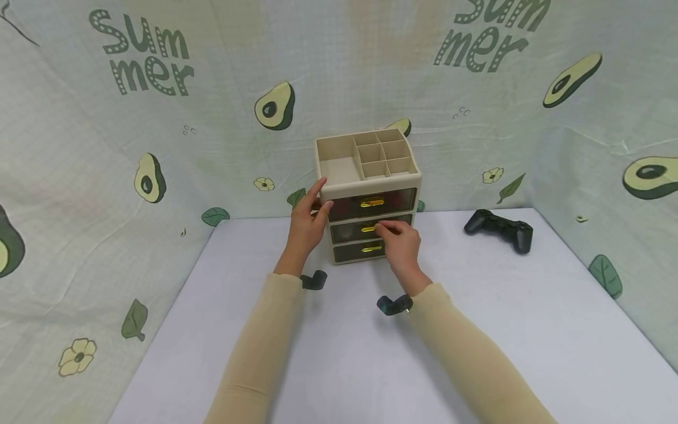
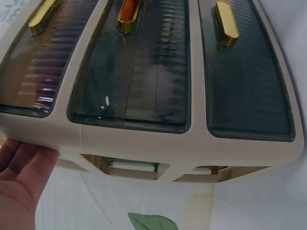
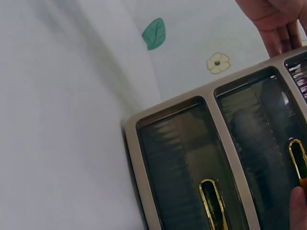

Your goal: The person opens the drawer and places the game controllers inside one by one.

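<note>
A beige desktop drawer organizer (image 1: 371, 186) stands upright at the back of the table, its three dark see-through drawers all pushed in. My left hand (image 1: 308, 227) rests against its left side near the top, the fingers fairly straight and touching the side wall, as the left wrist view also shows. With thumb and fingers, my right hand (image 1: 402, 247) pinches the gold handle (image 1: 366, 229) of the middle drawer. Above it is the top drawer's gold handle (image 1: 372, 202); below it, the bottom drawer's handle (image 1: 372, 249). The right wrist view catches only a fingertip at the middle handle.
A black game controller (image 1: 499, 229) lies on the white table (image 1: 339, 353), to the right of the organizer. Open compartments (image 1: 382, 153) form the organizer's top. Behind the table hangs a cloth (image 1: 222, 141) printed with avocados and leaves. Each wrist wears a small black device.
</note>
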### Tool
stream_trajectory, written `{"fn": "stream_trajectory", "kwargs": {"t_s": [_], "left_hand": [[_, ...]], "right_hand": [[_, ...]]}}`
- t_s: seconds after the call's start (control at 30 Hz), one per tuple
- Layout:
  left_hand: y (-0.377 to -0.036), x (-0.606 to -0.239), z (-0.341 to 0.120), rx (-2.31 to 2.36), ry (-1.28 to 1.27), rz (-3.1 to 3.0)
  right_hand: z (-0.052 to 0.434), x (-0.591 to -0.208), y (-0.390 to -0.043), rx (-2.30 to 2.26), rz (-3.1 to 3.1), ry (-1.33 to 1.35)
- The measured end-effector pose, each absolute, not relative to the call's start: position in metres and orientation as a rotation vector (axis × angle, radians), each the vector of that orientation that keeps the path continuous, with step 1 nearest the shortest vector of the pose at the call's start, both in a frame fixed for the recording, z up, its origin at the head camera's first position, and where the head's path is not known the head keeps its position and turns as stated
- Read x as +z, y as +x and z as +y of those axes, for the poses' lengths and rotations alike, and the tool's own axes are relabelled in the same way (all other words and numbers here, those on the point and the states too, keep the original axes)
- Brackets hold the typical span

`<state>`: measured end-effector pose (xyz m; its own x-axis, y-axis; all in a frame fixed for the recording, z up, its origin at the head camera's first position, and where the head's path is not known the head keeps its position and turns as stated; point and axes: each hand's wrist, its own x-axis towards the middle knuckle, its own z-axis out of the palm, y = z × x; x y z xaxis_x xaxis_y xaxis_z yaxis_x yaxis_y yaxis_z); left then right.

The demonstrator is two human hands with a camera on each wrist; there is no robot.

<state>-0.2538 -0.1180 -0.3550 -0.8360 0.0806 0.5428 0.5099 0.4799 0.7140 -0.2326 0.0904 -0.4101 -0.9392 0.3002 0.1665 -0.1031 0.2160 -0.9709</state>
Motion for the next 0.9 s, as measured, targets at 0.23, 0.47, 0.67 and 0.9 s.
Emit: {"fn": "stream_trajectory", "kwargs": {"t_s": [0.23, 0.47, 0.67, 0.9], "left_hand": [[-0.2528, -0.3548, -0.1178, -1.305, -0.492, -2.292], [-0.253, -0.3556, -0.1177, -1.311, -0.493, -2.29], [-0.2527, -0.355, -0.1174, -1.318, -0.495, -2.284], [-0.2524, -0.3545, -0.1174, -1.317, -0.494, -2.29]], "right_hand": [[0.0908, -0.4084, -0.2322, 1.796, -2.187, -0.188], [0.0924, -0.4083, -0.2319, 1.776, -2.213, -0.177], [0.0949, -0.4077, -0.2329, 1.782, -2.236, -0.164], [0.0978, -0.4096, -0.2321, 1.779, -2.244, -0.128]]}}
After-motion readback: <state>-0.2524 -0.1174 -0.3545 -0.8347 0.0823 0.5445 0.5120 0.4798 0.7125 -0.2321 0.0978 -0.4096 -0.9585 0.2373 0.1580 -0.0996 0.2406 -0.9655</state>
